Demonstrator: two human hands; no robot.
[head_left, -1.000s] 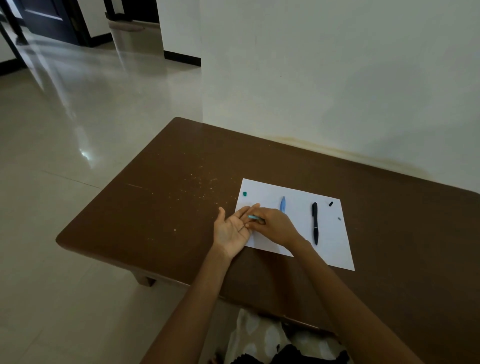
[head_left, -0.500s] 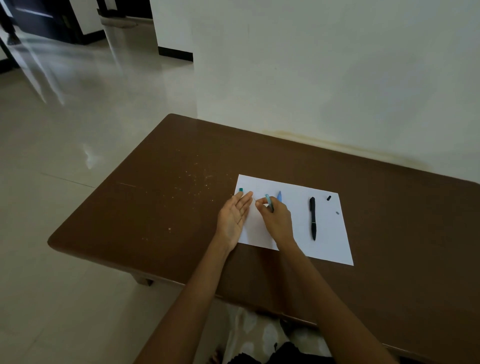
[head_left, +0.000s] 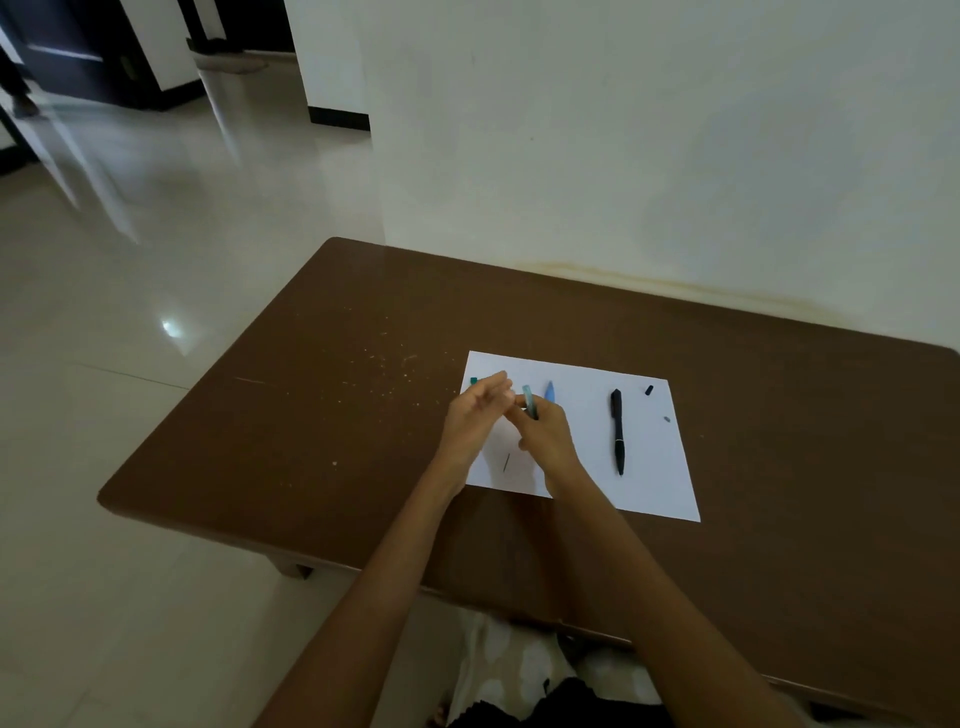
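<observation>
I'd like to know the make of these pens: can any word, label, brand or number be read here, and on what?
None can be read.
The white sheet is blank where it shows.
The black pen bears no legible print.
The teal pen barrel gripped by the right hand is too small and blurred to show any marking.

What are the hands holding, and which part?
The right hand pinches a teal pen barrel by its lower part. The left hand holds nothing.
</observation>
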